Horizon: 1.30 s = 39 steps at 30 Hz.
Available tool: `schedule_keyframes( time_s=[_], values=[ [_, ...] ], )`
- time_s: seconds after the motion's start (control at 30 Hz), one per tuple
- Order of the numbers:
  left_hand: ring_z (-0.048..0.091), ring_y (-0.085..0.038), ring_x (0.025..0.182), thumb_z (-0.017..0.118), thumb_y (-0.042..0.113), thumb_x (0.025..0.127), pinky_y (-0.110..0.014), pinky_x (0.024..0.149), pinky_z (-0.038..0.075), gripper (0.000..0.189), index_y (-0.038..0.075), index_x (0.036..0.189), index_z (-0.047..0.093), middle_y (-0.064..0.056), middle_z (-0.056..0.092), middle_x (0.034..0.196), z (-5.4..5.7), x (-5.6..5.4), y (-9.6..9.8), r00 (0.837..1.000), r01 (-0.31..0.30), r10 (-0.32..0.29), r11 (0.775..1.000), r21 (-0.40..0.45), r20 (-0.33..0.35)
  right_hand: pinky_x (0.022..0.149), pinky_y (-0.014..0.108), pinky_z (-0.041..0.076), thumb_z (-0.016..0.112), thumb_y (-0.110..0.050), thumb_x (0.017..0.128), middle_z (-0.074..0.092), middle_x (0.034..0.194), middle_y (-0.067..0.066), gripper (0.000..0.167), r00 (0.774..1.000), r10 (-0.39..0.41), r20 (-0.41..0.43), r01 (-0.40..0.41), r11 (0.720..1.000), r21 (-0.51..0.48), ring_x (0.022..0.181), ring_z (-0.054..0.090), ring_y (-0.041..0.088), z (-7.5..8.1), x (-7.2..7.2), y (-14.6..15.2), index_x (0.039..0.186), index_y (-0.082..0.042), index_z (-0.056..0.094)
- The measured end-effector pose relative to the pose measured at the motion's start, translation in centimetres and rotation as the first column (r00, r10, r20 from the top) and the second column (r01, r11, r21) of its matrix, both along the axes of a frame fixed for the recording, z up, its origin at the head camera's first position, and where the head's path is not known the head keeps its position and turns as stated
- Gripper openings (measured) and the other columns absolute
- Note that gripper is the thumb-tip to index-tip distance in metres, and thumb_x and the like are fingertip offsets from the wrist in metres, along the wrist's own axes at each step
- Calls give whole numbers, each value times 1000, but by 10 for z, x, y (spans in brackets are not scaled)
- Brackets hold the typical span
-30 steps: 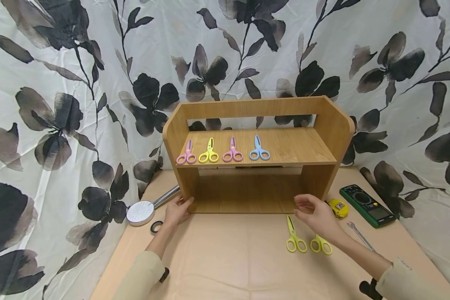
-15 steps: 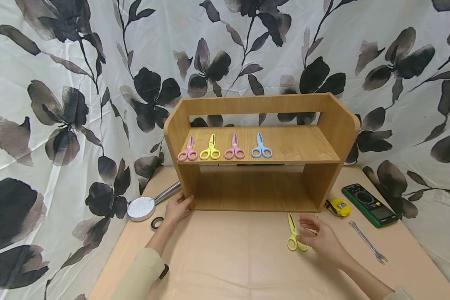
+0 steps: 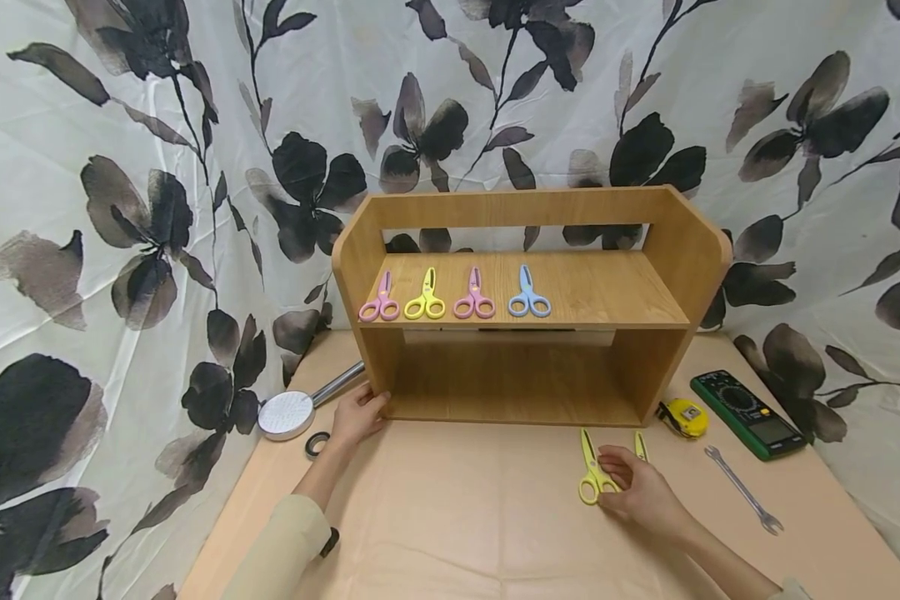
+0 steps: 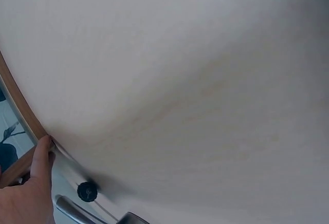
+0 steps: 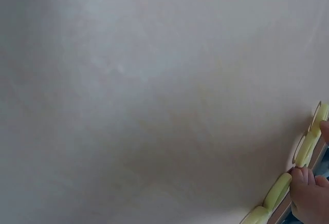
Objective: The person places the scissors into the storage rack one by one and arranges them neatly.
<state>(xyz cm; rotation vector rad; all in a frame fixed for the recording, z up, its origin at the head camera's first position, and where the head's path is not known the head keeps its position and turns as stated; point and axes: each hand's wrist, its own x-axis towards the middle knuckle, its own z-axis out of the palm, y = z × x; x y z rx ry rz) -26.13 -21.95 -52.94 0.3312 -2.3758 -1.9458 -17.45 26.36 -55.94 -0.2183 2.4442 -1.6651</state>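
A wooden two-tier shelf (image 3: pixel 510 332) stands on the table. My left hand (image 3: pixel 357 414) grips its lower front left corner, the thumb at the front edge; the left wrist view shows this hand (image 4: pixel 31 188) low at the left. Two pairs of yellow scissors lie in front of the shelf. My right hand (image 3: pixel 637 487) pinches the handle of the left pair of yellow scissors (image 3: pixel 588 454), covering its right loop. Of the other yellow scissors (image 3: pixel 640 447), only the blade tip shows beside that hand. In the right wrist view, fingertips (image 5: pixel 300 176) touch down beside the yellow handles.
On the upper board lie pink scissors (image 3: pixel 379 307), yellow scissors (image 3: pixel 425 306), more pink scissors (image 3: pixel 474 306) and blue scissors (image 3: pixel 529 303). At left are a shower head (image 3: pixel 287 415) and black tape roll (image 3: pixel 316 445); at right a tape measure (image 3: pixel 683 418), multimeter (image 3: pixel 750 414) and wrench (image 3: pixel 742 490).
My right hand has left the shelf's lower right front, moved down towards me and come to the left yellow scissors' handle. My left hand has stayed at the shelf corner.
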Motion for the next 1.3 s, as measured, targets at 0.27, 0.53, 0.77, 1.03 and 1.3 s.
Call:
schedule_keyframes(
  time_s=[0.27,0.53,0.77,1.03,1.3],
  values=[
    [64,-39,125,66,16,101,-50,97,60,56,6,153,50,-26,57,148,1,0,0,1000,3,-3,1000,0,-1,112,44,47,79,15,74,61,135,26,77,999,-18,-43,24,990,138,130,58,41,-1,2,-4,144,10,47],
    [65,-38,124,67,16,100,-48,94,62,56,6,152,52,-24,59,147,-1,1,1,1000,3,-3,1000,-3,1,101,41,57,80,12,72,67,124,21,72,992,-40,-121,69,966,248,118,65,35,1,6,-10,140,8,53],
    [65,-40,124,67,15,100,-51,96,61,56,6,153,51,-25,58,148,-1,0,0,1000,5,-5,1000,11,-1,100,46,58,79,8,73,66,124,19,69,985,-42,-164,93,945,313,117,67,36,3,7,-13,138,5,56],
    [60,-41,131,67,17,100,-52,97,60,60,4,155,47,-26,54,151,0,1,0,1000,26,-26,1000,16,4,97,48,59,78,4,75,66,124,20,65,979,-60,-196,124,934,334,116,68,38,5,10,-15,137,4,59],
    [59,-43,133,66,15,100,-53,99,58,58,4,154,49,-26,55,150,1,1,-1,1000,26,-26,999,19,3,86,35,58,80,-6,78,72,121,20,56,977,-131,-170,185,913,363,107,70,29,7,12,-15,131,2,64]
  ],
)
